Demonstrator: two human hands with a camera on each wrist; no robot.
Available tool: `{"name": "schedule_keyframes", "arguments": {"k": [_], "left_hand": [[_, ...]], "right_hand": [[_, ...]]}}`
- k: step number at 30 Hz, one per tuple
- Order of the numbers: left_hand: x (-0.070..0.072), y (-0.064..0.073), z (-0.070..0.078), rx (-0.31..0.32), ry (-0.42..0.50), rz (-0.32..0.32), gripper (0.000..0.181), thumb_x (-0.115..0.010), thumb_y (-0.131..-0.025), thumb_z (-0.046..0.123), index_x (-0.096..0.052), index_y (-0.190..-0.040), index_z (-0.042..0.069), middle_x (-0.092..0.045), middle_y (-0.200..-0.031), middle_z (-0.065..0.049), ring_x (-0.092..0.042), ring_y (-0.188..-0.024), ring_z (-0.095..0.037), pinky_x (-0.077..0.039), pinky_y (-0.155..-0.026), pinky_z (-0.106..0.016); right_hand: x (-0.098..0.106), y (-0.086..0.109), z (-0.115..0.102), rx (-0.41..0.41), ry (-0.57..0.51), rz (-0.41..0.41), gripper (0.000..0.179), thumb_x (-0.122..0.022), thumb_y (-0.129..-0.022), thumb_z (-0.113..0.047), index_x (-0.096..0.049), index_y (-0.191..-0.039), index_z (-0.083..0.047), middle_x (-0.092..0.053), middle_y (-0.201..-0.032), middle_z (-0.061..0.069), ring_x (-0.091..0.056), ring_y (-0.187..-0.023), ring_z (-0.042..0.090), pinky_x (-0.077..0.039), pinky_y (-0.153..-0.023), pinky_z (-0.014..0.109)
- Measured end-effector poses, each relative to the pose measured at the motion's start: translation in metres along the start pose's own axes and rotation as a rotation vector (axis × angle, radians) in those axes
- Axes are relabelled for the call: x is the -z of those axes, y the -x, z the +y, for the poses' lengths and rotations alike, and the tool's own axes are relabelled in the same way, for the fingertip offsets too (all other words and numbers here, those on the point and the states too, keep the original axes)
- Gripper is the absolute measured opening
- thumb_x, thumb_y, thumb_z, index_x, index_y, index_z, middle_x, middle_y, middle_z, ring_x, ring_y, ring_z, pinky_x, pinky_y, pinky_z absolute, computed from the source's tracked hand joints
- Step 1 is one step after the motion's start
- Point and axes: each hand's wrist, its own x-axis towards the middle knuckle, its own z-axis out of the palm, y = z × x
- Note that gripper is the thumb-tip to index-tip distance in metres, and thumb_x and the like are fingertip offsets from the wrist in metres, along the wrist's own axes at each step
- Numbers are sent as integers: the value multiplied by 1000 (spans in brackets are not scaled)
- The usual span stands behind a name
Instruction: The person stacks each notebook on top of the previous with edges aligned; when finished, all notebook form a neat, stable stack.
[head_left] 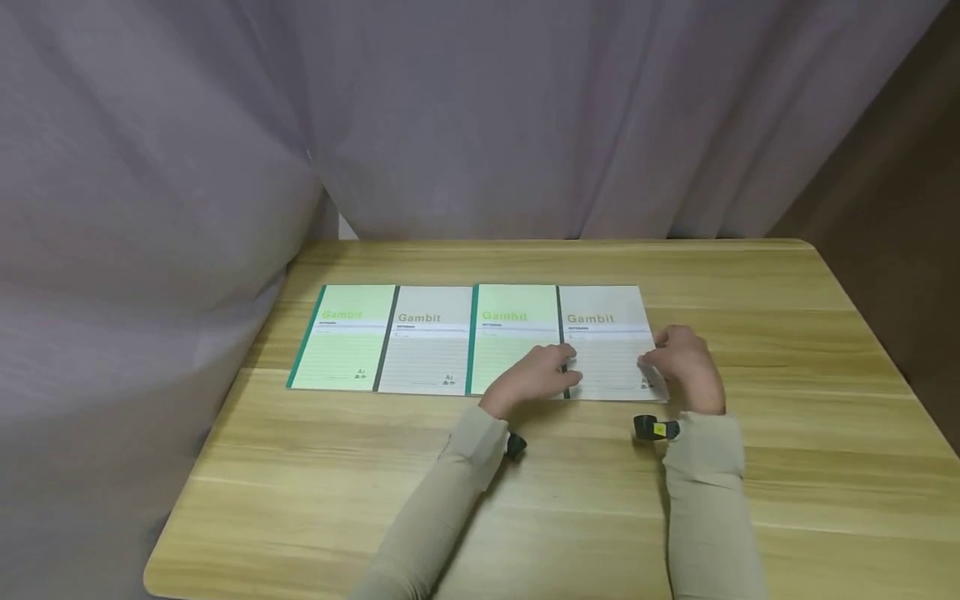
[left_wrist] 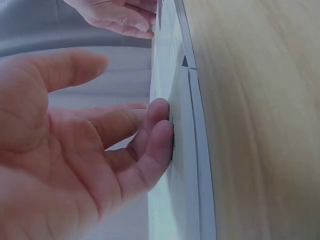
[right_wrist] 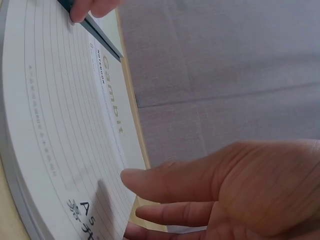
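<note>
Several "Gambit" notebooks lie side by side in a row on the wooden table, alternating green and grey-white covers. The rightmost is a grey-white notebook [head_left: 607, 367] with a dark spine; to its left lies a green notebook [head_left: 517, 337]. My left hand [head_left: 532, 373] is over the seam between these two. In the left wrist view its bent fingertips [left_wrist: 161, 137] touch the cover, with the thumb apart. My right hand [head_left: 686, 362] is at the right edge of the grey-white notebook, its thumb [right_wrist: 145, 185] over the cover's edge and its other fingers beside that edge.
Farther left lie another grey-white notebook [head_left: 426, 358] and a green notebook [head_left: 345, 350] with a green spine. A grey curtain [head_left: 465, 125] hangs behind and to the left of the wooden table [head_left: 810, 467]. Small black cameras [head_left: 647, 427] are worn at the wrists.
</note>
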Motion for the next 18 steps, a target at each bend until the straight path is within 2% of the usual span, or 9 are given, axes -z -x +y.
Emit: {"name": "schedule_keyframes", "arguments": {"k": [5,10,15,18], "left_hand": [[-2,-1,-1,-8,-6,-25,44,-55,-103,19,-52,-141,-3,-65,-121,-14,-54,-81,-15,-45,-79,-22],[-5,0,-1,-23,-16,-61,50,-55,-103,19,-46,-147,-2,-62,-130,-15,-54,-82,-14,-44,-81,-21],[-6,1,-1,14,41,-54,55,-56,-103,20,-40,-152,0,-64,-125,-13,-54,-76,-13,-44,-81,-22],[-5,1,-1,39,67,-40,57,-58,-103,21,-38,-152,-1,-66,-112,-13,-52,-73,-13,-44,-78,-22]], "right_hand": [[-1,1,0,-21,13,15,43,-61,-88,-5,-50,-122,20,-53,-119,35,-51,-102,43,-48,-85,49],[-1,3,4,-23,23,28,36,-63,-87,-5,-54,-113,18,-57,-109,32,-52,-97,42,-48,-80,49],[-1,3,6,-47,-2,32,36,-64,-86,-6,-56,-113,17,-58,-105,30,-54,-93,39,-49,-74,44],[0,1,5,-41,10,36,36,-65,-86,-7,-56,-112,17,-58,-104,30,-53,-92,39,-49,-74,44]]}}
